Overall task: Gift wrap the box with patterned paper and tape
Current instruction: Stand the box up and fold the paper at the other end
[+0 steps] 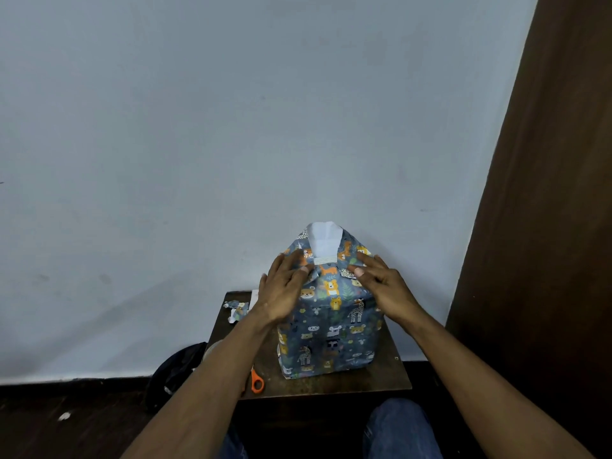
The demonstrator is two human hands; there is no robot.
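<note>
Both flat hands, left hand [284, 289] and right hand [381, 282], are pressing thin, crease-prone patterned paper [328, 329] onto the stiff box top; it is best held by its folded flaps.

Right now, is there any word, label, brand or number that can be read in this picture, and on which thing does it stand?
None can be read.
Wrapped box: the patterned paper shows only cartoon animals and leaves, no letters.
White flap at the top of the box: blank.
Orange scissors: no mark is visible on the handle.
Paper scrap on the table: too small to tell.
</note>
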